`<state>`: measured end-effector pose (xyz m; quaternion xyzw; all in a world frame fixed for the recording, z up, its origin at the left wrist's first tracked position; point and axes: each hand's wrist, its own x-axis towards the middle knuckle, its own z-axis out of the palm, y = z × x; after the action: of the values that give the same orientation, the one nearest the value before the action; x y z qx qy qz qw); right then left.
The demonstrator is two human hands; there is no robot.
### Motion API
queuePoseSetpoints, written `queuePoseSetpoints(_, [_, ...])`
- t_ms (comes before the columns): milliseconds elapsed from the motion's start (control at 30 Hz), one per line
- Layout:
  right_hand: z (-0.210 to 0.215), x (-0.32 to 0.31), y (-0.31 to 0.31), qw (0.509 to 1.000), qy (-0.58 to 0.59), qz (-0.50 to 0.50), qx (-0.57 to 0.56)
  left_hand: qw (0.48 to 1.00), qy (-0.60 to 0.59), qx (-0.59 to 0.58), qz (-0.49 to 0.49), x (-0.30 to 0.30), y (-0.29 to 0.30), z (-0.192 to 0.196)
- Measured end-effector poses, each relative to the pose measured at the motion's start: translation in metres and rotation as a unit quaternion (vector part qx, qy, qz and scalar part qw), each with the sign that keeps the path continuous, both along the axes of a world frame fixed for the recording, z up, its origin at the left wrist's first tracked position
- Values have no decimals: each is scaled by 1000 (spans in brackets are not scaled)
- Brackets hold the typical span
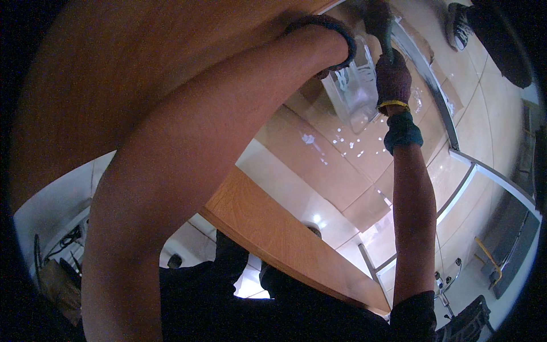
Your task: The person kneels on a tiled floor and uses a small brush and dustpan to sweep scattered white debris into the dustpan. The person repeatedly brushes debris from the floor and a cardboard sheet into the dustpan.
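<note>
My right hand (394, 82), in a dark maroon knitted glove with a yellow cuff, is closed around a dark, elongated tool (386, 40); its kind is unclear. My left forearm reaches across the brown wooden panel (142, 51), a dark band at its wrist. Only a dark bit of my left hand (322, 74) shows below that band, so its fingers are hidden. Between the two hands lies a translucent plastic container (354, 100) smeared with white, paint-like stuff. White drops spot the brown cardboard (342, 165) under it.
A silver metal frame (454, 137) runs along the right of the cardboard. Beyond it stands another person's shoe (457, 27) and dark trouser leg. A wooden board (296, 245) crosses below my arms. A grey object with a yellow handle (490, 265) sits far right.
</note>
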<state>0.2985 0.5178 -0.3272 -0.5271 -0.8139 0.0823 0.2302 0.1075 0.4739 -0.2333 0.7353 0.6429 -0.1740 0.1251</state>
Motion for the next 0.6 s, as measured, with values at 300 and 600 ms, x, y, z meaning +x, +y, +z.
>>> queuePoseSetpoints(300, [2, -9, -10, 996, 12, -81, -28, 1000, -17, 14, 21, -1, 1, 3])
queuePoseSetpoints(600, [23, 9, -23, 990, 106, -67, -64, 999, -29, 27, 24, 0, 4, 7])
